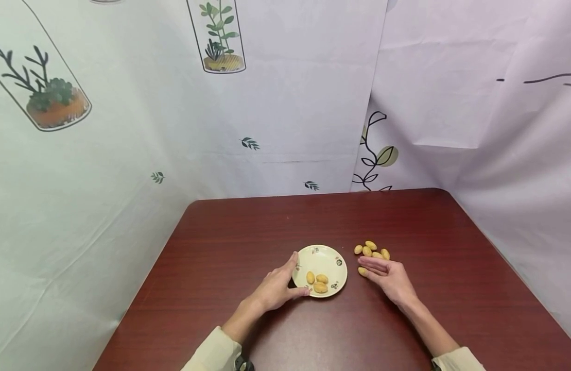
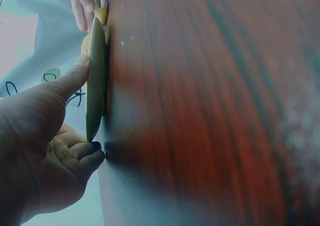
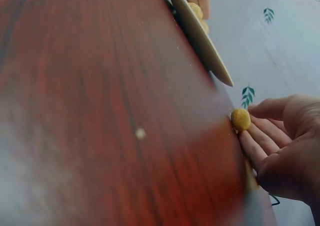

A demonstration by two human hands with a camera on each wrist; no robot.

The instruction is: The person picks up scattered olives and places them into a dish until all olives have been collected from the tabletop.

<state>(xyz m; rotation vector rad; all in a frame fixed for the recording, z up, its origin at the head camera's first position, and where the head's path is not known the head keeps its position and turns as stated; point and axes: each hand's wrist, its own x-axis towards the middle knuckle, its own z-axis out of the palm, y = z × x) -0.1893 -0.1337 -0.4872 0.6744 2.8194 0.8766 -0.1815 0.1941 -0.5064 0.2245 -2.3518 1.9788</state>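
Observation:
A pale round plate with small printed motifs lies on the table and bears three small yellow oval pieces. My left hand holds the plate at its left edge, the thumb on the near rim and the fingers along the far side. To the right, my right hand is low over the table with its fingers extended. Close to its thumb and fingertips is one yellow oval piece; whether they touch it I cannot tell. Just beyond that hand several more yellow pieces lie together, some partly hidden by its fingers.
Both hands work over a dark red wooden table with rounded far corners. Light cloth with printed plants hangs behind the table and along its sides.

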